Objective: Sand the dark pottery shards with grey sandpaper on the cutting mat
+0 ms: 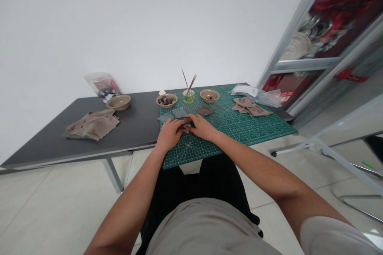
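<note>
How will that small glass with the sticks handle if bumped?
The glass jar probably breaks easily. The tall sticks leaning from it could make it tip, and its yellowish liquid, with no lid visible, would likely spill.

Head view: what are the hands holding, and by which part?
The left hand and right hand meet over a small dark piece; they mostly hide it, so any grip cannot be told.

Two hands, three bowls, two cloths, three squares, one glass jar

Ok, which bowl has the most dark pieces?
The bowl left of the glass jar, heaped with dark lumps; the bowl right of the jar holds few.
</note>
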